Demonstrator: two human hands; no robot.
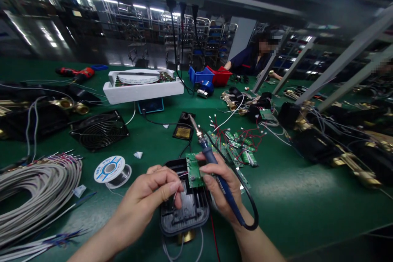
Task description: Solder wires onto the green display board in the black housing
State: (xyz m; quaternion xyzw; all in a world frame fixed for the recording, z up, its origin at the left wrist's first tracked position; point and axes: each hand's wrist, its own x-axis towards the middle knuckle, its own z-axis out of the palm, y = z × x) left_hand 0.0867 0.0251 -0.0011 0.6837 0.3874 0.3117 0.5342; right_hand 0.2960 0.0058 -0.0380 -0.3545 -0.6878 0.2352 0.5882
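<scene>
My right hand is closed around a blue-handled soldering iron, its metal tip pointing up and away. Between the thumb and fingers of the same hand sits a green circuit board, held above an open black housing. My left hand pinches what looks like thin wires close to the board's left edge; their ends are hidden by the fingers. A brass fitting and grey cables stick out from the housing's near side.
Left of the hands are a solder spool, a coil of grey cables and a black fan. Ahead stands an iron holder with sponge. Green boards with red wires lie right. A co-worker sits behind the bins.
</scene>
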